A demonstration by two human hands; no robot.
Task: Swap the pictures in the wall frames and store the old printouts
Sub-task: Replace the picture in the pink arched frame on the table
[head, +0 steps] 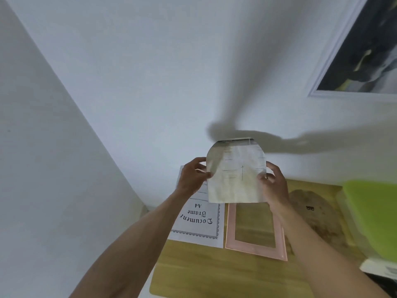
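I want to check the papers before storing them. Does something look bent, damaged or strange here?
Yes. The printout held by the left hand and right hand curls over at its top corners, so it is not flat. The pink frame on the table has nothing in its opening.

Two bare forearms reach in from the near edge, with no sleeves, watch, rings or gloves to be seen, ending in the left hand (191, 176) and the right hand (274, 186), both uncovered, short nails.
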